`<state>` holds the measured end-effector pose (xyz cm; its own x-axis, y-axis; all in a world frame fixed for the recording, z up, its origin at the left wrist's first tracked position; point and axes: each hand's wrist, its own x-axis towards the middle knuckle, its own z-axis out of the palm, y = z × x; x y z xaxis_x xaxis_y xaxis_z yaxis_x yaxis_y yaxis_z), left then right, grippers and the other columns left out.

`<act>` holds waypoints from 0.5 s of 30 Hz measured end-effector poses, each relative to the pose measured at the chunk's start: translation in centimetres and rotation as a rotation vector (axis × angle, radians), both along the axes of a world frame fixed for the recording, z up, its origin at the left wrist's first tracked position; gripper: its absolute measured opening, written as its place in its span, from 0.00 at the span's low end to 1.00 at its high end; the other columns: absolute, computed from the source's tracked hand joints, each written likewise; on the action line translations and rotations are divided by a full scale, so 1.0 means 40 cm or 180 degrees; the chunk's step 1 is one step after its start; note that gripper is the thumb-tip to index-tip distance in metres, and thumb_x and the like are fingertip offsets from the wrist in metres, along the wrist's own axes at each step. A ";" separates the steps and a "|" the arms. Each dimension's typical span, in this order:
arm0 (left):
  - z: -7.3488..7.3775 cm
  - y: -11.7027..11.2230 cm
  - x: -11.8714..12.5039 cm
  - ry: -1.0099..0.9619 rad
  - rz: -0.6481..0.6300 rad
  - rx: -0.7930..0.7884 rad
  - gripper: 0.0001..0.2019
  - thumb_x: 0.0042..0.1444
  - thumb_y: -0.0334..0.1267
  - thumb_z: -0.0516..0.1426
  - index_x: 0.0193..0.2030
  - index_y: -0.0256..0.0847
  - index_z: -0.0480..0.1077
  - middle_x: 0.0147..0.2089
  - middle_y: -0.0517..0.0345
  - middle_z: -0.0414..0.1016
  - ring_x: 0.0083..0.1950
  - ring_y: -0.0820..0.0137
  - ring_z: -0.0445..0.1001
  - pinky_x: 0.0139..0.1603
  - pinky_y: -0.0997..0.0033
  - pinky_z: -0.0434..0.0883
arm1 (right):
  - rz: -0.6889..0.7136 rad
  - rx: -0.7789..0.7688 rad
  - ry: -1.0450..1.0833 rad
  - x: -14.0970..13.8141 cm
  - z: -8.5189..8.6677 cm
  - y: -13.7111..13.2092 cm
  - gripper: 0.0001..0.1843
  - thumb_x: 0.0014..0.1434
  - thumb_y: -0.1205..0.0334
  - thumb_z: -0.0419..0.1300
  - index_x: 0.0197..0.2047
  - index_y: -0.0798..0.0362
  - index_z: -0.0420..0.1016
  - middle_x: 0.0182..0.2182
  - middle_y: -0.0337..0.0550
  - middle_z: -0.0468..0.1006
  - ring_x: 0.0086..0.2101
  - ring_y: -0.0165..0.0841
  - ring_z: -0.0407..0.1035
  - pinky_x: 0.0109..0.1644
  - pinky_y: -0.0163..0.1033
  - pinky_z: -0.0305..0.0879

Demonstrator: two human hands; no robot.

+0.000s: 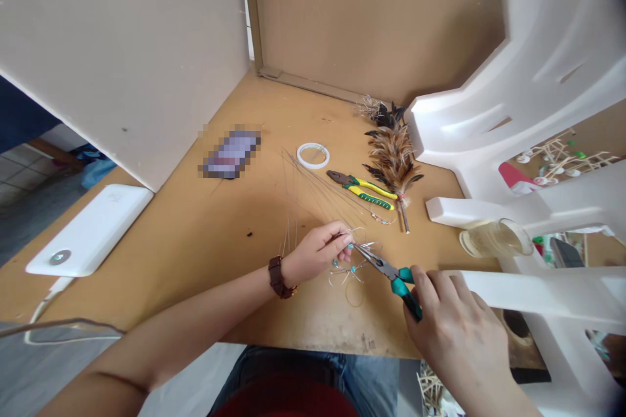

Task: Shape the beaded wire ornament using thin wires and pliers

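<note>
My left hand [320, 249], with a brown bracelet on its wrist, pinches a thin wire piece [350, 268] strung with small turquoise beads, just above the wooden table [205, 228]. My right hand [450, 316] is closed on the teal handles of needle-nose pliers [386, 268]. The plier tips meet the wire at my left fingertips. Several straight thin wires [313, 192] lie fanned on the table behind my left hand.
Yellow-handled pliers [364, 190], a white tape ring [313, 155], a feather bundle [394, 159] and a glass [496, 238] lie further back. A white power bank [92, 228] sits at the left edge. A white plastic chair [538, 111] crowds the right side.
</note>
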<state>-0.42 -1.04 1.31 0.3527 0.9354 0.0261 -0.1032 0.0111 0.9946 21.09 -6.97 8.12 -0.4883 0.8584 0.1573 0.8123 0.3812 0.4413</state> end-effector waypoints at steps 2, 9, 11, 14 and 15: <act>0.000 0.001 0.000 -0.0013 0.0004 -0.0007 0.14 0.56 0.47 0.50 0.29 0.37 0.61 0.25 0.59 0.68 0.26 0.77 0.66 0.28 0.77 0.64 | 0.0046 0.0020 0.0010 0.002 0.002 0.001 0.14 0.52 0.62 0.56 0.44 0.54 0.69 0.27 0.43 0.69 0.30 0.35 0.62 0.33 0.39 0.52; -0.009 -0.001 -0.004 0.0024 -0.0045 -0.0003 0.13 0.57 0.46 0.50 0.31 0.37 0.62 0.26 0.59 0.69 0.27 0.76 0.67 0.30 0.76 0.65 | 0.0075 0.0000 0.0129 0.006 -0.004 0.009 0.12 0.52 0.62 0.55 0.41 0.54 0.70 0.25 0.41 0.69 0.29 0.34 0.63 0.31 0.38 0.51; -0.010 -0.003 -0.002 0.0075 -0.0029 0.0021 0.13 0.57 0.45 0.50 0.31 0.37 0.62 0.26 0.59 0.69 0.27 0.76 0.67 0.30 0.76 0.65 | 0.0016 -0.0065 0.0156 0.002 -0.005 0.010 0.12 0.52 0.62 0.55 0.41 0.53 0.70 0.25 0.41 0.69 0.29 0.35 0.63 0.30 0.37 0.50; -0.017 -0.002 0.003 0.0169 0.0002 0.0058 0.11 0.57 0.44 0.50 0.31 0.37 0.63 0.27 0.59 0.69 0.27 0.76 0.68 0.30 0.76 0.66 | -0.0187 -0.0250 0.0236 -0.004 -0.004 0.010 0.12 0.51 0.60 0.56 0.41 0.52 0.69 0.26 0.42 0.71 0.30 0.36 0.65 0.28 0.36 0.51; -0.022 0.001 0.004 0.0221 0.0041 0.0056 0.11 0.57 0.43 0.50 0.31 0.37 0.63 0.27 0.60 0.69 0.27 0.76 0.68 0.30 0.76 0.66 | -0.0278 -0.0352 0.0302 -0.004 -0.004 0.011 0.13 0.51 0.59 0.56 0.41 0.51 0.69 0.27 0.42 0.71 0.31 0.36 0.65 0.28 0.36 0.51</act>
